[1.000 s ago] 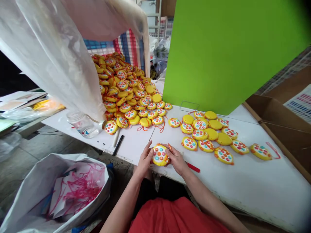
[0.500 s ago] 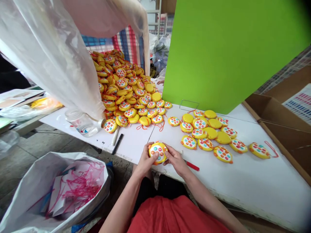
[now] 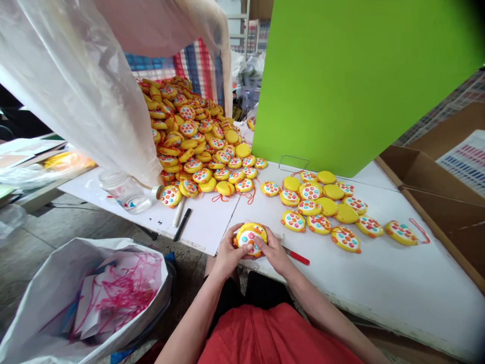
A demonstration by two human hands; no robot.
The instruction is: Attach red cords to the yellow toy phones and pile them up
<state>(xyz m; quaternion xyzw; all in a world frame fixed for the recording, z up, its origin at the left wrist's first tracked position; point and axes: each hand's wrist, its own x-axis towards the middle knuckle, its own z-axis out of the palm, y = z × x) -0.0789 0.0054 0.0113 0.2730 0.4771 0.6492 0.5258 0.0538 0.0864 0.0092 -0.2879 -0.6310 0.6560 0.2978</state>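
Between both hands, at the near edge of the white table, is a yellow animal-shaped toy (image 3: 251,236) with a white face of coloured round buttons. My left hand (image 3: 229,253) is closed on its left side, thumb on the button face. My right hand (image 3: 275,251) grips the right side, its thumb also on the buttons. Several similar yellow toys (image 3: 328,207) lie spread to the right, some face down. A large heap of the same toys (image 3: 200,144) with orange cords rises beyond my left hand.
A black marker (image 3: 183,224), a white pen (image 3: 178,213) and a clear jar (image 3: 125,191) lie to the left. Near my right hand is a red pen-like tool (image 3: 298,257). A green board (image 3: 341,86) stands behind; a cardboard box (image 3: 435,202) is at right, a white sack (image 3: 45,283) below left.
The toy has turned in my hands, and its eyes now show at the top. Both thumbs press onto its button face. A bit of a hand beside the green board has gone from view.
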